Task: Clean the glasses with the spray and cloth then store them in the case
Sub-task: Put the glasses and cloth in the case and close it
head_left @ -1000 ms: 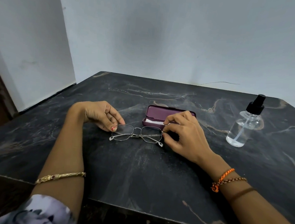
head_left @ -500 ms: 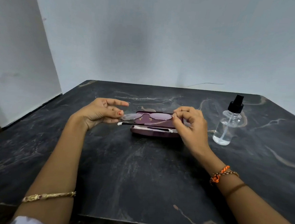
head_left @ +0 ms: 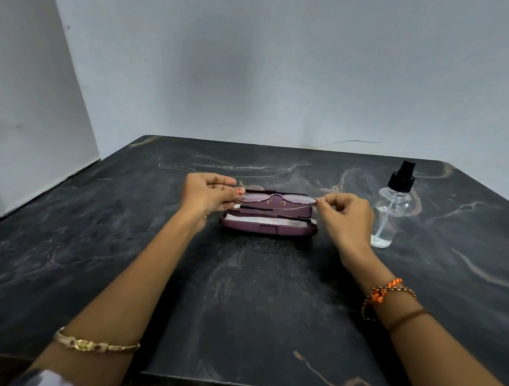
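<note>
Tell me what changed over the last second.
The glasses, which lay on the table in front of the case, were lifted by both hands and now hang over its open tray. Left hand and right hand still pinch the frame ends. Case and spray bottle stayed put.

Plain room: dark marble table point(head_left: 239, 298) against bare walls point(head_left: 258, 56).

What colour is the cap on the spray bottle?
Black; the spray bottle itself is clear plastic. Its cap shows plainly in the head view, at the table's right.
</note>
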`<move>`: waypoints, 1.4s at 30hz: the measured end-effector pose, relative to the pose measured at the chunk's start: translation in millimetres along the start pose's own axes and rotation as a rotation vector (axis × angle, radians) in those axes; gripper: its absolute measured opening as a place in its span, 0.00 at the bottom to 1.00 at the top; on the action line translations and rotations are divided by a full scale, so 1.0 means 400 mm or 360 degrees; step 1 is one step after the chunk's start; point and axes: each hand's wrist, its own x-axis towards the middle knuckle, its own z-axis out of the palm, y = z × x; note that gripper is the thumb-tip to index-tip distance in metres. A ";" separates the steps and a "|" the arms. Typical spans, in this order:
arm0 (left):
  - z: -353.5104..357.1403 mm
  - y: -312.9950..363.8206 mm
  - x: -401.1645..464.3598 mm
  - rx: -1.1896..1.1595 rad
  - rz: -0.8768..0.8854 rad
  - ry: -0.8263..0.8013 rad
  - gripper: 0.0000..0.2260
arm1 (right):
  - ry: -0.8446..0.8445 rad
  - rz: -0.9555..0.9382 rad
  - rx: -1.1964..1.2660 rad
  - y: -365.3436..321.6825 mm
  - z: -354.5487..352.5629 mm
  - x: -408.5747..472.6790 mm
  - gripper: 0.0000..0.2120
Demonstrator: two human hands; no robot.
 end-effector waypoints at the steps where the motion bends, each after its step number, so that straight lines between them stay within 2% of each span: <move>1: -0.004 -0.001 0.003 0.0034 -0.0001 0.0004 0.07 | -0.0022 0.0012 -0.0055 0.003 0.001 0.000 0.09; 9: -0.028 -0.006 0.015 0.0227 -0.0066 -0.0065 0.09 | -0.0200 -0.0145 -0.0491 0.007 0.001 -0.006 0.07; 14: -0.030 0.000 0.012 0.0354 -0.0021 -0.0134 0.09 | -0.0273 -0.0105 -0.0617 0.004 -0.002 -0.008 0.07; 23: -0.036 -0.003 0.019 0.0485 0.0042 -0.0273 0.11 | -0.0342 -0.0095 -0.0674 -0.006 -0.009 -0.015 0.06; 28: -0.049 0.006 0.015 0.0628 0.0142 -0.0511 0.16 | -0.0365 -0.0081 -0.0666 -0.009 -0.012 -0.017 0.07; 31: -0.057 0.012 0.015 0.0798 0.0193 -0.0661 0.24 | -0.0361 -0.0081 -0.0638 -0.010 -0.009 -0.019 0.07; 35: -0.057 0.012 0.014 0.0872 0.0245 -0.0763 0.29 | -0.0376 -0.0085 -0.0630 -0.010 -0.010 -0.018 0.07; 42: -0.055 0.007 0.019 0.0873 0.0248 -0.0815 0.29 | -0.0356 -0.0122 -0.0590 -0.005 -0.005 -0.018 0.10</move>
